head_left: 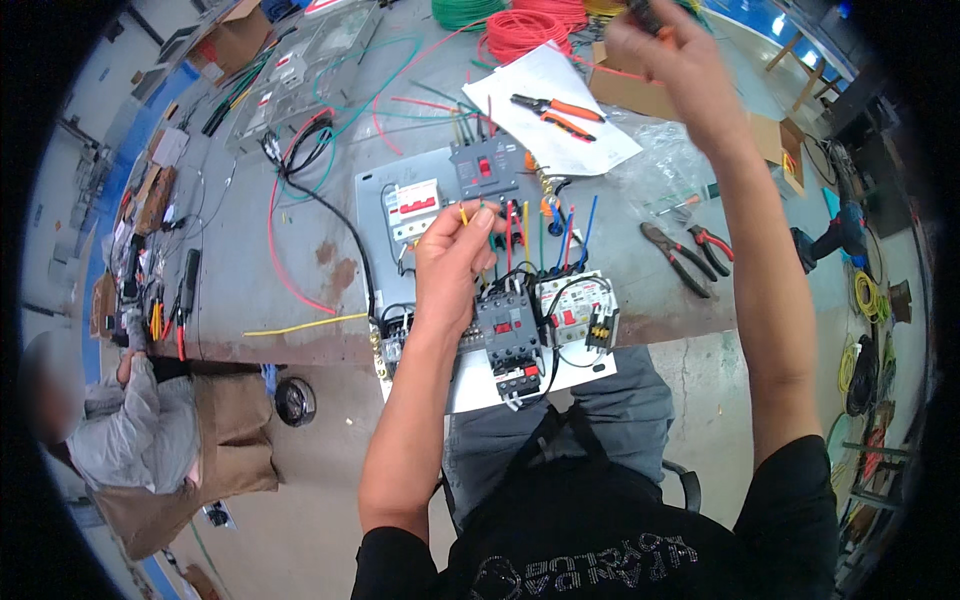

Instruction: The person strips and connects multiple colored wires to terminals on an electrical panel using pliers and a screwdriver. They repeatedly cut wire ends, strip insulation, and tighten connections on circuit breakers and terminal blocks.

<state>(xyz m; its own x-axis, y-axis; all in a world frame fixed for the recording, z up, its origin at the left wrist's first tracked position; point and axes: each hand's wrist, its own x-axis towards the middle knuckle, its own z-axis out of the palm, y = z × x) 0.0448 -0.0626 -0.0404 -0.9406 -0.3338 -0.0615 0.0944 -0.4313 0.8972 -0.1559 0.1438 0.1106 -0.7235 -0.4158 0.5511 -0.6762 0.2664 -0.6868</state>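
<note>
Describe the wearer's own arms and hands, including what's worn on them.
The left hand and right hand wear no gloves, and no watch shows at either wrist. Short black sleeves leave both forearms bare.

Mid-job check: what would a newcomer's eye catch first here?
Probably the round, bright red wire coil on the far part of the grey worktable. Nearer, an orange-handled hand tool lies open on white paper, and the bare left hand is above a flat, pale panel.
</note>
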